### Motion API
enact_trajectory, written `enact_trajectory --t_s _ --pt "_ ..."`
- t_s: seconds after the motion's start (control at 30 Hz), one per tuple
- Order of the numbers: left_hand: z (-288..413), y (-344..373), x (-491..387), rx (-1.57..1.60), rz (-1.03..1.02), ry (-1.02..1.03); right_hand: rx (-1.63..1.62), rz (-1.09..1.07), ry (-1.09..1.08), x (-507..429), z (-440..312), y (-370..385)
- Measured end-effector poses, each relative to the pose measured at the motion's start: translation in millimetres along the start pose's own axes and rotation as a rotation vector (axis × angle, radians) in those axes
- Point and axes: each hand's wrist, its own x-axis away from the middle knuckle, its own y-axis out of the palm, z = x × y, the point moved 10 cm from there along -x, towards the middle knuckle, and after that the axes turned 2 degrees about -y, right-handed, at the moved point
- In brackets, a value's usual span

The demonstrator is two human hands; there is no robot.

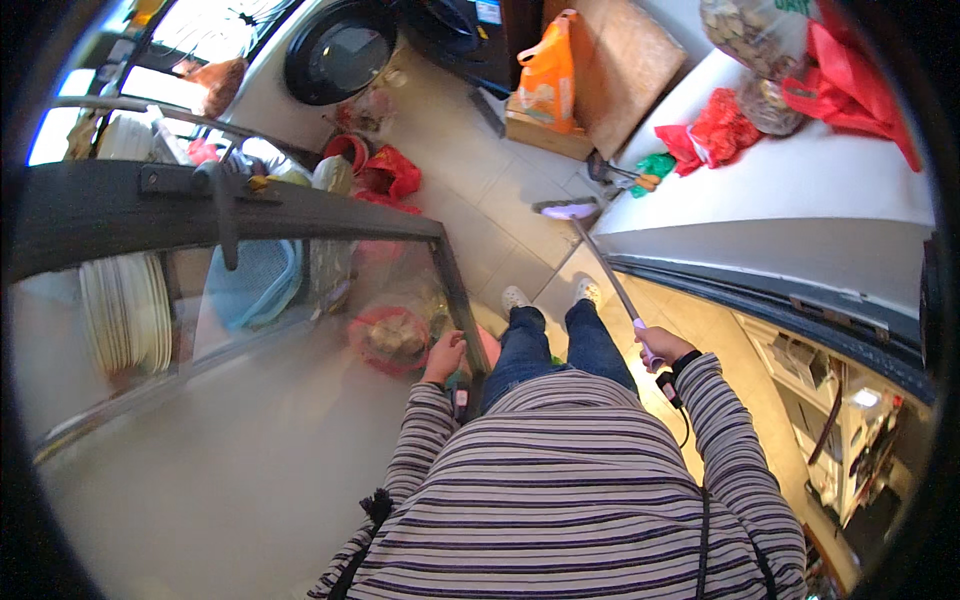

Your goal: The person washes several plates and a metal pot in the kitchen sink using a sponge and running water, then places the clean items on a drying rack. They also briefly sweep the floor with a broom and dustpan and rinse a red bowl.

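Note:
My right hand is closed around the grip of a long-handled broom. Its purple head with dark bristles rests on the tiled floor ahead of my feet. My left hand has curled fingers beside the dark frame of a glass door; whether it touches the frame is unclear. Through the glass pane show a red basin with pale contents, a blue mesh basket and a stack of white plates.
A white ledge at right bears red plastic bags. An orange bag sits on a wooden box near a leaning board. Far left stands a front-loading washing machine. A dark door track runs along the right.

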Motion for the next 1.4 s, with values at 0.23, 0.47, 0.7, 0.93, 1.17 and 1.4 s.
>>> enact_trajectory --t_s 0.23,0.47,0.7,0.93,1.17,1.4 --pt "-7.6 5.9 2.7 -0.083 -0.006 -0.041 0.012 -0.094 0.145 15.7 43.5 3.3" --pt "-12.2 10.3 0.0 -0.050 -0.043 -0.065 0.405 0.035 -0.044 44.7 18.0 -17.4" --pt "-1.7 7.8 2.8 -0.034 -0.063 -0.099 0.852 0.251 -0.435 -8.4 -41.8 -11.8" --pt "-10.2 2.2 1.2 -0.026 -0.062 -0.111 1.089 0.428 -0.296 -14.6 -39.7 -43.3" --pt "-51.1 16.0 -12.4 -0.011 -0.116 -0.170 0.927 0.374 -0.145 31.5 -1.3 -82.8" --pt "-30.1 14.7 -8.1 0.114 -0.154 -0.218 0.833 0.373 -0.394 56.2 -12.3 -59.3"
